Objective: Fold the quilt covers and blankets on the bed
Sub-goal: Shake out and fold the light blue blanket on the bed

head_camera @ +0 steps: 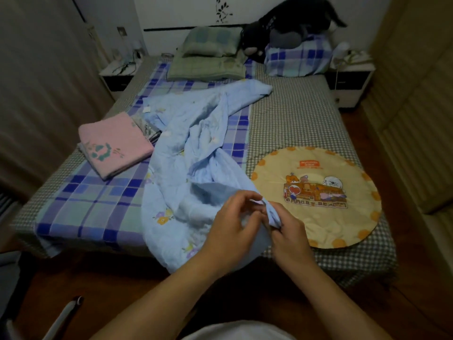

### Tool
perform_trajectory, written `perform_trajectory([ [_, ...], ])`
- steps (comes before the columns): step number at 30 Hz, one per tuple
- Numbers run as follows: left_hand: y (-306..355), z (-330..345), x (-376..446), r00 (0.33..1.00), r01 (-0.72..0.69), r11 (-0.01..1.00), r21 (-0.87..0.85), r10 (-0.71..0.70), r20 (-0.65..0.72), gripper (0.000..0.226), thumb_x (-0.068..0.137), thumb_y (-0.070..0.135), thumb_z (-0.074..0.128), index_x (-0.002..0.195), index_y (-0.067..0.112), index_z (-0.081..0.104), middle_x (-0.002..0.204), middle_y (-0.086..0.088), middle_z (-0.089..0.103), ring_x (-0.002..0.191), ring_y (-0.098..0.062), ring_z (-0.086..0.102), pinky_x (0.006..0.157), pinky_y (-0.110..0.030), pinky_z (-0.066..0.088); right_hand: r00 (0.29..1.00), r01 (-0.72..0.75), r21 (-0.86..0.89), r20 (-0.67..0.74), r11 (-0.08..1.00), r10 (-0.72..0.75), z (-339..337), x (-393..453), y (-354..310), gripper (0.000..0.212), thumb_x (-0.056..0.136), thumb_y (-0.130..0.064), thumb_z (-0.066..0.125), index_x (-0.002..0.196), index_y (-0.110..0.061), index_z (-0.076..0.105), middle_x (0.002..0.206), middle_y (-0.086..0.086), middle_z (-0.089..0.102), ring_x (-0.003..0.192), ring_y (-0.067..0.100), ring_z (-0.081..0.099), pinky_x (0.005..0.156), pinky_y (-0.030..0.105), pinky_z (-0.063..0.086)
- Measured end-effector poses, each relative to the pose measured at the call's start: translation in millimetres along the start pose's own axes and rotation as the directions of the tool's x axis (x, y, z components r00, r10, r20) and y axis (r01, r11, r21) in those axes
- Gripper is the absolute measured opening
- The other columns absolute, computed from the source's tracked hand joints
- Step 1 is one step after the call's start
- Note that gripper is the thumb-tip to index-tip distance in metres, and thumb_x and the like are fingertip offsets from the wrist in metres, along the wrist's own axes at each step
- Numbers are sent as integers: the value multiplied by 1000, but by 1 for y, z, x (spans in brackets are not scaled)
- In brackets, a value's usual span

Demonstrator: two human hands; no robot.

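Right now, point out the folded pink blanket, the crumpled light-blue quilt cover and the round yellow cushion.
folded pink blanket [115, 143], head view, top face.
crumpled light-blue quilt cover [186, 143], head view, middle.
round yellow cushion [316, 197], head view, printed centre.

**Layout on the bed**

Crumpled quilt cover [196, 148] across the middle of the bed [294, 119]. Left of it, folded blanket [115, 141]; right, round cushion [316, 197]. Behind, pillows [210, 55] by the headboard [186, 13].

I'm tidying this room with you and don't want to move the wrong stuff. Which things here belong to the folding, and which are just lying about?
Part of the folding:
light blue quilt cover, corner pinched by left hand and right hand
folded pink blanket
plaid blanket

Just lying about:
round yellow cushion
green pillows
dark plush toy
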State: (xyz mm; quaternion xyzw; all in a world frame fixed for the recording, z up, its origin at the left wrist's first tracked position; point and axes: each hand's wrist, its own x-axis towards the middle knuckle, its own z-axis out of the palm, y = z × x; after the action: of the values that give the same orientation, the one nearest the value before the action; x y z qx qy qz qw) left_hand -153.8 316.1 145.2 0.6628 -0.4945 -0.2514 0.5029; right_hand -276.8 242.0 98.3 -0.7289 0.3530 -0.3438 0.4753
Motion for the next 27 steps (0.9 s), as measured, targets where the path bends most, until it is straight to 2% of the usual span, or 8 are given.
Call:
perform_trajectory([
  [3, -22, -14, 49, 921, -389, 902, 189, 371, 123, 32, 89, 6, 65, 119, 12, 56, 122, -2, 55, 118, -15, 54, 100, -33, 45, 999, 2, -26, -46, 1000, -3, -26, 27, -4, 19, 99, -20, 57, 107, -34, 68, 95, -12, 72, 90, 7, 68, 75, 37, 55],
  [6, -49, -30, 130, 861, -467, 853, 234, 377, 341, 32, 89, 27, 71, 116, 17, 56, 142, -3, 44, 136, -17, 41, 110, -34, 36, 988, 105, -134, -98, 985, -119, -59, 60, -20, 29, 96, -15, 51, 101, -39, 66, 96, -8, 70, 91, 11, 66, 76, 32, 52],
  [9, -60, -37, 222, 686, -643, 719, 263, 389, 615, 39, 90, 51, 65, 115, 21, 63, 154, -4, 37, 146, -21, 30, 116, -38, 30, 956, 145, -268, -208, 952, -204, -97, 100, -51, 39, 95, -5, 48, 98, -40, 67, 100, -22, 68, 94, -4, 64, 81, 15, 47],
  [11, -48, -33, 281, 558, -749, 615, 246, 386, 735, 42, 90, 56, 60, 112, 22, 68, 147, -5, 45, 137, -24, 39, 111, -38, 36, 923, 130, -338, -303, 932, -238, -123, 129, -72, 46, 92, 2, 49, 95, -40, 67, 98, -34, 65, 94, -13, 61, 86, 15, 45],
  [13, -28, -28, 330, 471, -800, 563, 206, 379, 796, 35, 88, 53, 57, 99, 22, 69, 118, -4, 55, 106, -22, 51, 92, -38, 46, 860, 103, -381, -431, 919, -274, -143, 152, -98, 46, 91, 0, 49, 91, -40, 71, 90, -33, 66, 88, -16, 59, 86, 25, 45],
  [17, -7, -30, 396, 502, -760, 609, 228, 327, 800, 39, 78, 56, 44, 76, 21, 60, 97, 0, 50, 83, -16, 51, 73, -37, 47, 632, 28, -537, -644, 843, -431, -173, 208, -167, 17, 99, -13, 54, 95, -28, 61, 84, -17, 60, 78, -17, 55, 74, 6, 40],
  [23, -36, -57, 421, 525, -749, 649, 132, 460, 716, 23, 90, 53, 48, 79, 39, 62, 103, 9, 47, 90, -2, 49, 76, -31, 46, 334, -176, -553, -812, 814, -479, -234, 288, -235, 21, 96, -28, 53, 90, -12, 64, 82, 0, 55, 79, 8, 46, 66, 26, 33],
  [27, -6, -86, 378, 442, -710, 685, -166, 616, 651, 23, 90, 26, 60, 69, 18, 59, 86, 6, 48, 79, -11, 52, 68, -36, 45, 397, -344, -541, -824, 767, -404, -250, 327, -248, 21, 95, -31, 50, 99, -18, 67, 98, 7, 67, 90, 18, 59, 70, 25, 35],
])
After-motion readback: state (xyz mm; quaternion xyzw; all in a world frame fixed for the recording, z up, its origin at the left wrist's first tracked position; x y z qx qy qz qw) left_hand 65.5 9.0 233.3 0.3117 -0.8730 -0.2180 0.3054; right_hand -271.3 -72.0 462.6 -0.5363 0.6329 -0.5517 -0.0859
